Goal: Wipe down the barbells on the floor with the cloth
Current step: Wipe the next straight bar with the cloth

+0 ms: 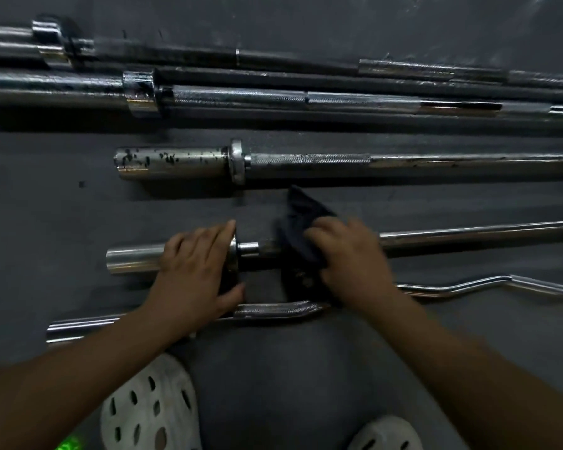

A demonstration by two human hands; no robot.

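— Where is the cloth?
— The dark cloth (296, 219) sits at centre frame, draped over the shaft of the barbell (468, 233), just right of its collar. The right hand (351, 258) curls round it and presses it to the shaft.
— And the other hand?
— The left hand (195, 271) lies over the sleeve beside the collar, fingers nearly straight, thumb spread; it grips nothing.
— What else is there?
— A curl bar (273, 310) just below, a spotted barbell (306, 160) above, more bars (241, 97) across the top, all on the dark floor (62, 222). White clogs (150, 407) show at the bottom.
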